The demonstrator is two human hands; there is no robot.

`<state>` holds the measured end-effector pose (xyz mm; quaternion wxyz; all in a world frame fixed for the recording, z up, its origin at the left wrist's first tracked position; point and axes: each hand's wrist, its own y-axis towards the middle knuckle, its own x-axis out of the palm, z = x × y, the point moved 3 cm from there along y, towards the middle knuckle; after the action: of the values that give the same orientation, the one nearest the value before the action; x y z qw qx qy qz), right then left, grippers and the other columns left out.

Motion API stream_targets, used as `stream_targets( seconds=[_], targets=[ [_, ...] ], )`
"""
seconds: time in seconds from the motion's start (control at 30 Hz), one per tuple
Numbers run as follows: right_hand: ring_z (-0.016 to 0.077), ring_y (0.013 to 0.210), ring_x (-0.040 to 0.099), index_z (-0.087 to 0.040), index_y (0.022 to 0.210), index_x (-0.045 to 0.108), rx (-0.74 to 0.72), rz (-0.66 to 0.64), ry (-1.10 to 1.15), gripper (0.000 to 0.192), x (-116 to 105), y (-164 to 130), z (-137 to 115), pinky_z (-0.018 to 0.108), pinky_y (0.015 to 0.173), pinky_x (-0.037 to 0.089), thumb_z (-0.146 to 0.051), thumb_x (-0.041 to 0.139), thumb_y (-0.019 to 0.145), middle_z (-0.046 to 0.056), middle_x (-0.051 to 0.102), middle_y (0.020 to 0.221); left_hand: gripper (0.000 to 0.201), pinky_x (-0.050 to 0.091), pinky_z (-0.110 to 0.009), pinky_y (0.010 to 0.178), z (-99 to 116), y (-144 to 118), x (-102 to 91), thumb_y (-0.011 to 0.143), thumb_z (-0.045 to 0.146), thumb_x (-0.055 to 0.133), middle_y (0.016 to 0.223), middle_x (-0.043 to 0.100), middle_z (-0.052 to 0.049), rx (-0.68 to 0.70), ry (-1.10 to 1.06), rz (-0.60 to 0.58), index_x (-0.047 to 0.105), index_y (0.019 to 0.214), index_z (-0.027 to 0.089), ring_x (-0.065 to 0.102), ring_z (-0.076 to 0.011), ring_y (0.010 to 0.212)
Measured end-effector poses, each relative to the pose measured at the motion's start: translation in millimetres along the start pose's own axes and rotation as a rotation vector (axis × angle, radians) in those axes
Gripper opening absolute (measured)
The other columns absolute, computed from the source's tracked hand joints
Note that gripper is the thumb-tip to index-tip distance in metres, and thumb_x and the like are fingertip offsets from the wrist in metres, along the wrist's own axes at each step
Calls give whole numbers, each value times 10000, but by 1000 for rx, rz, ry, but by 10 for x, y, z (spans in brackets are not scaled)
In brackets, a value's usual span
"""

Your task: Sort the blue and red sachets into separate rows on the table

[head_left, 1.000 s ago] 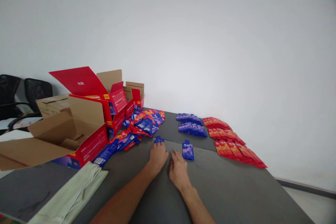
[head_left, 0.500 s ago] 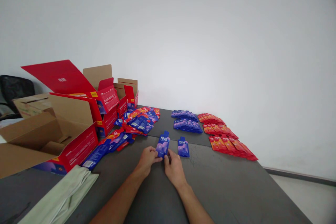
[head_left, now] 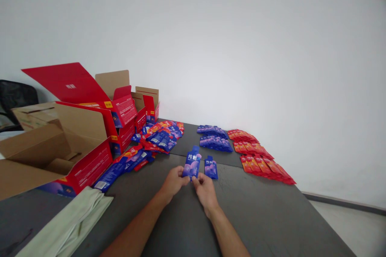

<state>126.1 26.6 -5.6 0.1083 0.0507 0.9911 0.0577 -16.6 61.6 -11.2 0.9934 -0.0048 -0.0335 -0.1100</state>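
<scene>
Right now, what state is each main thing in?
Held packet, pinched at lower end, front showing
Left grip, closed on held packet
Right grip, closed on held packet
Loose packet, flat, front up
Blue packets, overlapped in two rows
Red packets, overlapped in three rows
Mixed packets, heaped loosely
Front box, open
Red-lidded box, open
Back box, open
Green cloth, folded

Held sachet [head_left: 192, 163] blue w/ purple circles, wht-lettered; cloth [head_left: 64, 221] pale grn; tabletop [head_left: 259, 209] dk grey.
</scene>
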Motion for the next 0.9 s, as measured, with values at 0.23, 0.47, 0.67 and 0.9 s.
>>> stream_targets(
  seconds=[0.23,0.47,0.67,0.9],
  targets=[
    [100,541,378,-163,690,587,28,-62,4,300,16,-17,-56,212,516,274,-443,579,795,-47,487,585,139,379,-209,537,14,-3,39,613,140,648,614,634,21,39,38,32,544,703,162,554,-111,561],
    [100,511,389,-166,627,582,61,-15,-24,275,1,-18,-38,214,505,273,-394,580,782,-42,512,553,117,389,-209,506,51,-24,83,603,132,604,628,632,11,-14,19,-11,575,714,156,558,-111,554],
    [161,632,558,-167,873,698,-92,102,-330,258,-204,50,-92,246,624,408,-373,546,843,16,652,698,159,402,-204,470,-59,26,103,643,159,621,645,627,-5,-57,-20,79,585,797,146,588,-121,564],
    [249,1087,504,-214,1127,683,-129,340,-924,362,-682,167,41,339,898,378,-139,494,827,80,632,1216,406,391,-175,457,-92,272,262,674,95,645,620,637,9,-144,84,247,532,1060,145,612,-128,567]
  ],
)
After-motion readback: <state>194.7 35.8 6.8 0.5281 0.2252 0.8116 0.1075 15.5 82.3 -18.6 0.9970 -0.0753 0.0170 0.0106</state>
